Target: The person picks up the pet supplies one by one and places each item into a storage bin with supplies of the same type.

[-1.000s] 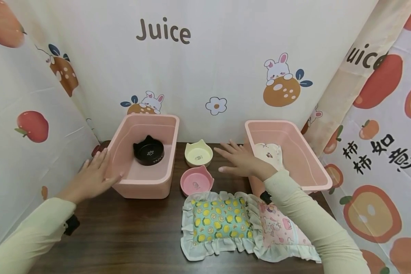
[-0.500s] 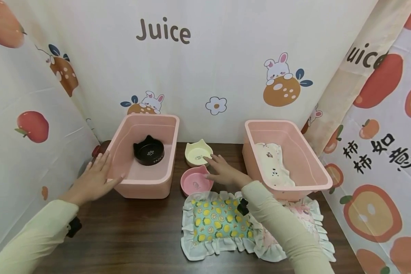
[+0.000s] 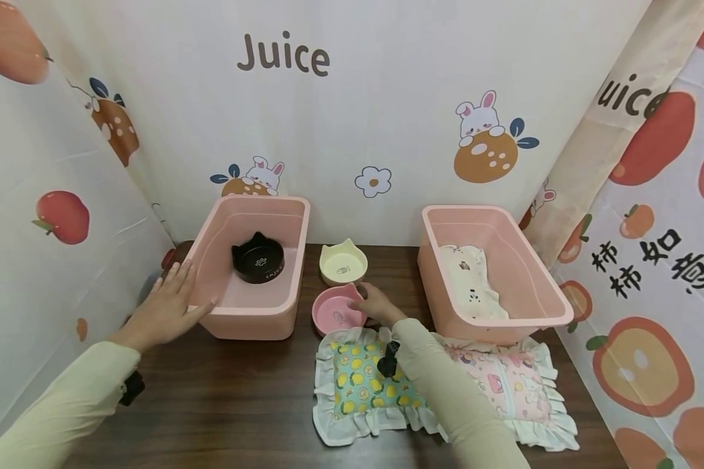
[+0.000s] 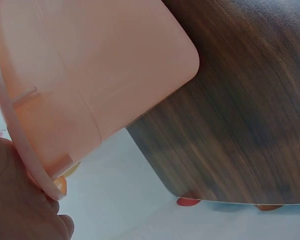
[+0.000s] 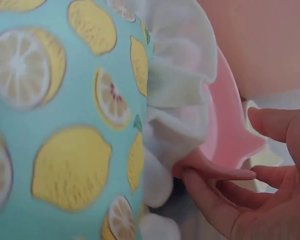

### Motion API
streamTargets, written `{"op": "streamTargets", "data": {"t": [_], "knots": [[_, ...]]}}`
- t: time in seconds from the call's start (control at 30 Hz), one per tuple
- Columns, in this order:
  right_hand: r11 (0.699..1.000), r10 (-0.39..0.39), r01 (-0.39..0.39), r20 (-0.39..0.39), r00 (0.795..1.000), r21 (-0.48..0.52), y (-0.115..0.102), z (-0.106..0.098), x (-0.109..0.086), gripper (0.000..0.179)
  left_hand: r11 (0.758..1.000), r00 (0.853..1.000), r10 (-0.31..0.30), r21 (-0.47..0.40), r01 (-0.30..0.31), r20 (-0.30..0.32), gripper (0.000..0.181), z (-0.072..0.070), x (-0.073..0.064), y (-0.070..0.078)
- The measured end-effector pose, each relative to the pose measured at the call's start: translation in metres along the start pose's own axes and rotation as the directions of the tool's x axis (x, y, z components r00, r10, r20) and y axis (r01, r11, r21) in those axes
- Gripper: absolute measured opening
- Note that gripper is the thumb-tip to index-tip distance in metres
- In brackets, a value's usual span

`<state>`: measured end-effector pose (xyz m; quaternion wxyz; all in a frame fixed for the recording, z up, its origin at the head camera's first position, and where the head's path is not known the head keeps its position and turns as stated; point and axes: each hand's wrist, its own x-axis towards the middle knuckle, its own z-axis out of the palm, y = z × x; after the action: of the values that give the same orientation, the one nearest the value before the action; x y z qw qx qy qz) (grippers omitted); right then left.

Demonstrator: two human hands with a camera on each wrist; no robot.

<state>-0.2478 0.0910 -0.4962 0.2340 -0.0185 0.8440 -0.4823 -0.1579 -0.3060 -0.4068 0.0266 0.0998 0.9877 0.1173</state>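
Note:
My left hand [image 3: 167, 306] rests on the left side of a pink tub [image 3: 249, 311], fingers extended along the rim; in the left wrist view part of it shows against that rim. Inside this tub sits a black cat-eared bowl [image 3: 258, 258]. My right hand [image 3: 378, 305] is at the right edge of a pink cat-eared bowl [image 3: 333, 309], fingers bent around its rim. The right wrist view has the pink bowl's wall [image 5: 230, 120] between the digits, partly hidden by a pillow frill. Just behind stands a cream cat-eared bowl [image 3: 343, 264].
A second pink tub [image 3: 498, 322] on the right holds a white patterned cloth item [image 3: 472, 283]. In front lie a lemon-print frilled pillow [image 3: 352, 384] and a pink frilled pillow [image 3: 530, 391], under the right forearm. Printed curtains surround the dark wooden table [image 3: 229, 404].
My right hand has moved left and toward me, from beside the right tub to the pink bowl's rim, its fingers curling. The left hand stays at the left tub.

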Motion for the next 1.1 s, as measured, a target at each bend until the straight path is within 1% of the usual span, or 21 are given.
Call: {"op": "streamTargets", "data": {"t": [0.07,0.17,0.33,0.53,0.83,0.97,1.1], "knots": [[0.997,0.048,-0.049,0.015,0.999,0.065,0.003,0.001,0.001,0.066,1.0,1.0,-0.003,0.004,0.003,0.003,0.091,0.0,0.0,0.0],[0.992,0.079,-0.079,0.008,0.997,0.099,0.008,0.004,0.003,0.065,1.0,1.0,-0.01,0.008,0.01,0.007,0.092,0.0,0.0,0.0],[0.992,0.071,-0.068,-0.021,0.997,0.104,0.014,0.006,0.007,0.059,1.0,1.0,-0.017,0.012,0.017,0.012,0.092,-0.001,0.0,0.002],[0.99,0.075,-0.069,-0.044,0.996,0.123,0.018,0.006,0.01,0.06,1.0,1.0,-0.018,0.012,0.017,0.019,0.092,-0.001,-0.001,0.003],[0.99,0.082,-0.073,-0.069,0.994,0.118,0.016,0.004,0.01,0.056,1.0,1.0,-0.011,0.014,0.011,0.009,0.092,0.0,-0.001,0.002],[0.99,0.088,-0.081,-0.06,0.994,0.12,0.011,0.003,0.007,0.054,1.0,1.0,-0.005,0.014,0.005,0.011,0.091,0.001,-0.001,0.001],[0.991,0.086,-0.082,-0.029,0.996,0.107,0.011,0.001,0.005,0.054,1.0,1.0,-0.005,0.017,0.004,0.009,0.091,0.002,0.0,0.0]]}}
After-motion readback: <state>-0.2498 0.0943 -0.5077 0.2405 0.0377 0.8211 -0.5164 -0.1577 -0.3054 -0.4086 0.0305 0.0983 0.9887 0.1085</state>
